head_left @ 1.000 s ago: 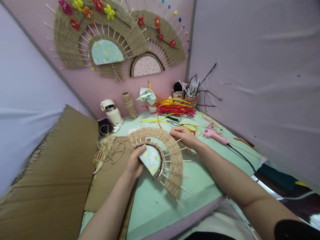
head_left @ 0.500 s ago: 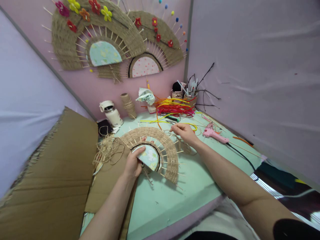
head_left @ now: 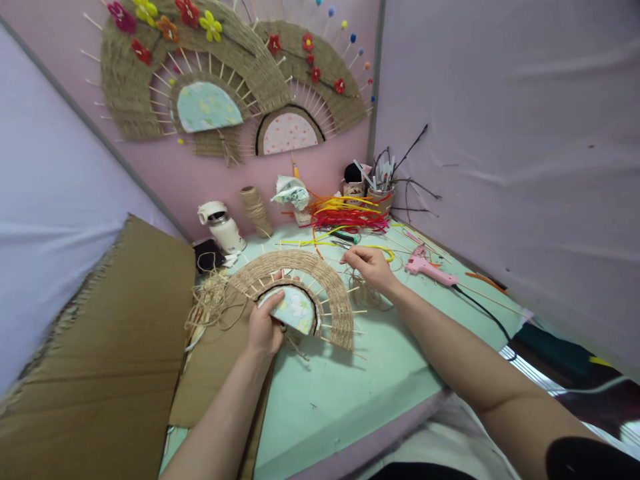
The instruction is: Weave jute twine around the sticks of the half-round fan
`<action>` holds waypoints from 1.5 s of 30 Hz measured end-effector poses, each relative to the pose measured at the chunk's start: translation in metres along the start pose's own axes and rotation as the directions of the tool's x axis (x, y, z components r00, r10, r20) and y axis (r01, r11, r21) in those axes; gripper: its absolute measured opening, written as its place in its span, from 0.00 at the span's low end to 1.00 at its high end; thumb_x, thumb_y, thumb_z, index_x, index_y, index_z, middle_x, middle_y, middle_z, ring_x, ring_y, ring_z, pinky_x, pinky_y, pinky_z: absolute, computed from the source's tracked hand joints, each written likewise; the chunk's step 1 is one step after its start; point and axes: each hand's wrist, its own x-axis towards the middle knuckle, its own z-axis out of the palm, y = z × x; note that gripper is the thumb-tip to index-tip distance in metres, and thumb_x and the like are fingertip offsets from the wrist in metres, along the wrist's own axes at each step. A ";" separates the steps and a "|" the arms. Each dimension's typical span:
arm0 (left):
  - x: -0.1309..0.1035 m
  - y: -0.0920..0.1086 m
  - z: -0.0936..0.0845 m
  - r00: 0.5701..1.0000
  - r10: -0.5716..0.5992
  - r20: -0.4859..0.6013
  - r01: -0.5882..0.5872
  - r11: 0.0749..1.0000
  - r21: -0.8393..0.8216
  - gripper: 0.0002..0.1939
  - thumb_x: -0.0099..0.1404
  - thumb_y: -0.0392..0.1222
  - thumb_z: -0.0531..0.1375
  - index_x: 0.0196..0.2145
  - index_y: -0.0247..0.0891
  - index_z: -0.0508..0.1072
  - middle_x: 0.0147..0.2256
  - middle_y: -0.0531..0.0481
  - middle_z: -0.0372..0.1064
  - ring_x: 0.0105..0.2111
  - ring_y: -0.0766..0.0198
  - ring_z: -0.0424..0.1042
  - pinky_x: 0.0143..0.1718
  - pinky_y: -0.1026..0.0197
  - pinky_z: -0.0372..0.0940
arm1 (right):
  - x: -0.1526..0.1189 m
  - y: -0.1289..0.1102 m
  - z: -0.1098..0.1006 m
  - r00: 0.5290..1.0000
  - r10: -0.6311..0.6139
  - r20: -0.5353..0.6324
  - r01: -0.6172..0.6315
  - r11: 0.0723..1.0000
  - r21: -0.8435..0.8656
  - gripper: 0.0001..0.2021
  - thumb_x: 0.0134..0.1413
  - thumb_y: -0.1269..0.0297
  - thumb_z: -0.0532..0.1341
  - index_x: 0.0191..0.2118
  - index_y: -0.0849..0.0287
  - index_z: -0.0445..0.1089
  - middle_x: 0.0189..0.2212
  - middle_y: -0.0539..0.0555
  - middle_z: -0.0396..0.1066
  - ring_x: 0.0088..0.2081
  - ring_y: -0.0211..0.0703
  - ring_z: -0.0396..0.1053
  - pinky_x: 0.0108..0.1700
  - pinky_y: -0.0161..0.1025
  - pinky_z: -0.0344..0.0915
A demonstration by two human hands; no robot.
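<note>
My left hand (head_left: 266, 327) grips a half-round woven twine fan (head_left: 320, 270) by its center, the thumb lying over a pale blue floral half-disc (head_left: 296, 310) edged in black. Thin sticks stick out past the woven band. The fingers behind the fan are mostly hidden. To the right of the fan, my right hand (head_left: 369, 267) is raised with thumb and forefinger pinched on a thin strand of twine. Loose twine (head_left: 369, 293) hangs and loops below this hand on the pale green table (head_left: 400, 353).
A tangle of twine (head_left: 213, 300) and cardboard (head_left: 100, 333) lie at left. Behind stand a white bottle (head_left: 227, 230), a twine spool (head_left: 256, 213) and red and yellow pipe cleaners (head_left: 350, 215). A pink glue gun (head_left: 430, 268) with its cord lies right. Finished fans (head_left: 125, 100) hang on the wall.
The fan has turned slightly counterclockwise, its right end rising and shifting left with my left hand. My right hand stays almost in place, still pinched.
</note>
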 end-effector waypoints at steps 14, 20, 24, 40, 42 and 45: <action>0.005 -0.001 -0.005 0.994 0.079 -0.069 -0.082 0.995 -0.050 0.31 0.50 0.39 0.64 0.53 0.40 0.68 0.38 0.48 0.77 0.38 0.60 0.75 0.40 0.62 0.68 | -0.003 0.008 0.007 0.952 0.066 0.298 -0.093 0.993 0.079 0.29 0.55 0.39 0.49 0.30 0.62 0.73 0.24 0.53 0.67 0.27 0.38 0.62 0.31 0.35 0.60; 0.005 -0.002 -0.005 0.992 0.100 -0.081 -0.105 0.993 -0.056 0.30 0.51 0.37 0.64 0.53 0.41 0.69 0.39 0.48 0.76 0.38 0.61 0.75 0.39 0.61 0.68 | -0.004 0.011 0.007 0.962 0.059 0.265 -0.066 0.998 0.020 0.25 0.58 0.45 0.50 0.31 0.62 0.73 0.29 0.55 0.71 0.29 0.39 0.66 0.33 0.36 0.63; 0.006 -0.003 -0.006 0.985 0.127 -0.119 -0.134 0.989 -0.054 0.28 0.51 0.36 0.64 0.52 0.41 0.70 0.40 0.47 0.76 0.38 0.61 0.75 0.40 0.62 0.68 | -0.004 0.005 0.006 0.985 0.032 0.169 -0.022 0.998 -0.060 0.22 0.58 0.50 0.51 0.29 0.62 0.73 0.23 0.52 0.67 0.26 0.38 0.63 0.31 0.35 0.59; 0.007 0.000 -0.004 0.955 0.219 -0.198 -0.229 0.973 -0.027 0.25 0.53 0.35 0.63 0.50 0.43 0.71 0.40 0.50 0.76 0.43 0.60 0.73 0.47 0.59 0.66 | -0.005 0.004 0.003 0.991 -0.089 0.100 0.106 0.979 -0.173 0.17 0.56 0.53 0.56 0.26 0.60 0.71 0.22 0.51 0.69 0.26 0.38 0.63 0.30 0.35 0.57; 0.006 0.001 -0.004 0.956 0.220 -0.192 -0.231 0.972 -0.033 0.26 0.53 0.36 0.62 0.51 0.43 0.70 0.41 0.49 0.76 0.43 0.60 0.73 0.46 0.59 0.66 | -0.005 0.004 0.003 0.984 -0.107 0.145 0.131 0.977 -0.170 0.17 0.57 0.54 0.55 0.27 0.59 0.72 0.23 0.52 0.70 0.27 0.39 0.64 0.31 0.36 0.58; 0.006 0.003 -0.004 0.958 0.197 -0.209 -0.212 0.976 -0.052 0.26 0.53 0.35 0.62 0.51 0.43 0.70 0.40 0.49 0.76 0.42 0.61 0.74 0.44 0.60 0.67 | -0.005 0.006 0.003 0.977 -0.132 0.170 0.161 0.973 -0.164 0.17 0.59 0.54 0.54 0.28 0.59 0.73 0.25 0.52 0.71 0.28 0.39 0.66 0.33 0.36 0.59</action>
